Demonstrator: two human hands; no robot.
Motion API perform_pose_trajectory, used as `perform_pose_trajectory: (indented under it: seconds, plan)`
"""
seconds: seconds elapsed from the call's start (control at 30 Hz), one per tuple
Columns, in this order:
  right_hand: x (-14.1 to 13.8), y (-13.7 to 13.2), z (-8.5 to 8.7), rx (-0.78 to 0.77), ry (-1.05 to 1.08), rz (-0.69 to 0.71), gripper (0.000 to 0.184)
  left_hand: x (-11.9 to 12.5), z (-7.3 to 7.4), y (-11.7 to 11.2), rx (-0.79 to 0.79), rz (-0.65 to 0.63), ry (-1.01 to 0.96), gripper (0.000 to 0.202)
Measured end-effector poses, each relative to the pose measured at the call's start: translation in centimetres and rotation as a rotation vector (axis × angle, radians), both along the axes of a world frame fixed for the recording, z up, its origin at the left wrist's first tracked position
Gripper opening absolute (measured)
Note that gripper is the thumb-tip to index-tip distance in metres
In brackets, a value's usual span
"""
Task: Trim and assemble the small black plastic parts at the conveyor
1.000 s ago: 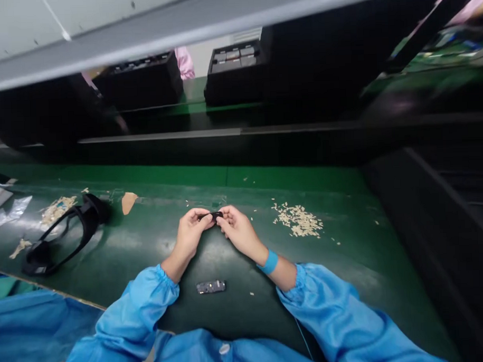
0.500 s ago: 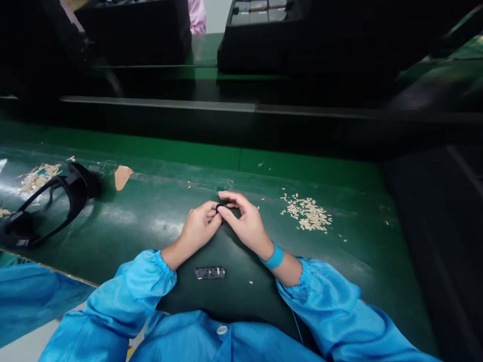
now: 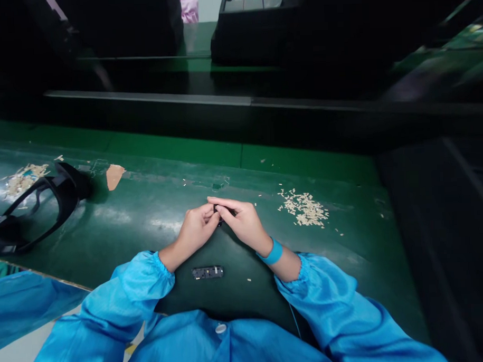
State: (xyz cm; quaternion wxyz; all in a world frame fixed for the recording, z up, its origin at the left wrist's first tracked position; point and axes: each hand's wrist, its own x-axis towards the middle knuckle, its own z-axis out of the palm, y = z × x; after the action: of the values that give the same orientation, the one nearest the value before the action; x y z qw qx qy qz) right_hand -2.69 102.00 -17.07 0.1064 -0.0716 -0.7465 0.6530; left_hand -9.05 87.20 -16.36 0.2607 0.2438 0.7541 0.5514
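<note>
Over the green bench, my left hand and my right hand meet at the fingertips. Both pinch a small black part, mostly hidden between the fingers. A second small dark part, a flat strip with tiny contacts, lies on the bench between my forearms. A blue band circles my right wrist. Both arms wear blue sleeves.
A black curved frame lies at the left of the bench. Piles of pale scraps sit at the right and far left, with a tan paper piece nearby. Black trays stand beyond a dark rail. A dark bin wall rises at the right.
The view has tilted down, so the overhead shelf has left the picture. My hands have stayed together on the small black part and closed more tightly round it.
</note>
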Motion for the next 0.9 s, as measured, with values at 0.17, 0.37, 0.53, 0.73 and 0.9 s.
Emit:
perform_pose_trajectory:
  seconds: [0.17,0.37,0.53,0.73,0.9]
  plan:
    - [-0.1,0.1,0.1,-0.004,0.011,-0.007,0.029,0.0,0.3,0.1,-0.001,-0.010,0.042,0.025]
    - [0.0,-0.4,0.2,0.045,0.077,-0.028,0.029,0.5,-0.1,0.0,-0.106,0.033,0.239,0.025]
    - [0.1,-1.2,0.2,0.202,0.148,-0.128,0.035,0.7,0.1,-0.1,-0.156,0.041,0.360,0.020]
    - [-0.3,0.3,-0.5,0.008,0.160,-0.261,0.027,-0.5,-0.1,-0.1,0.112,0.022,-0.097,0.035]
    - [-0.5,0.3,-0.4,0.118,0.162,-0.239,0.018,-1.0,-0.4,-0.1,0.151,-0.011,-0.133,0.038]
